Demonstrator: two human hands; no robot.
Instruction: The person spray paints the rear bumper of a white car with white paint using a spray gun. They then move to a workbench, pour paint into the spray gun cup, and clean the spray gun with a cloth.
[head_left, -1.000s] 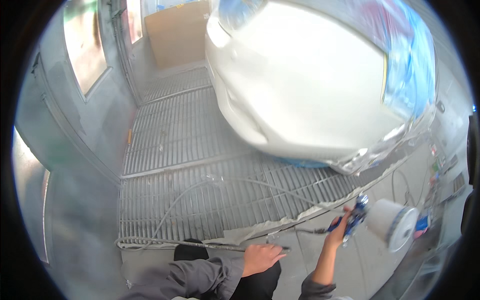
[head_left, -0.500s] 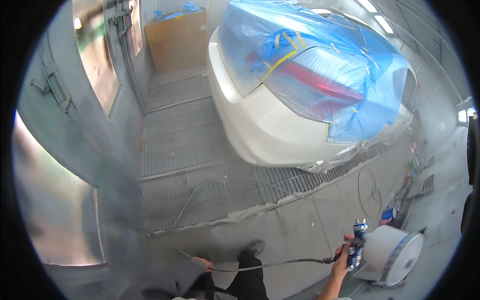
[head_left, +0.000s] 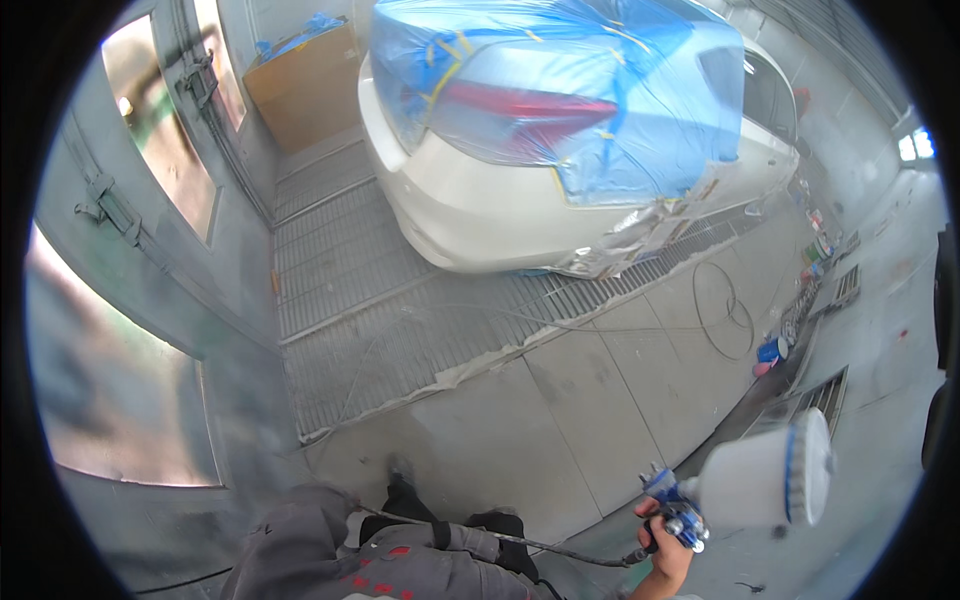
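Observation:
Around the grip of a blue and silver paint spray gun (head_left: 662, 488) my right hand (head_left: 665, 540) is closed, at the lower right. The gun lies tilted, with its large white paint cup (head_left: 755, 478) out to the right. A dark air hose (head_left: 560, 550) leads from the grip leftward across my body. My left sleeve (head_left: 295, 530) shows at the lower left, but no left hand is visible. Ahead stands a white car (head_left: 470, 215), its rear partly wrapped in blue masking film (head_left: 660, 120) with yellow tape. A red tail light shows beneath the film.
Metal floor grating (head_left: 345, 260) runs under and beside the car. A loose hose coil (head_left: 725, 310) lies on the floor slabs. Along the right wall stand a blue can (head_left: 770, 350) and several small containers. A cardboard box (head_left: 305, 90) sits at the back left, near grey doors with windows.
The view has shifted, putting the car farther up and left. The spray gun has tilted and moved slightly lower and left. My left hand, earlier on the hose, no longer shows.

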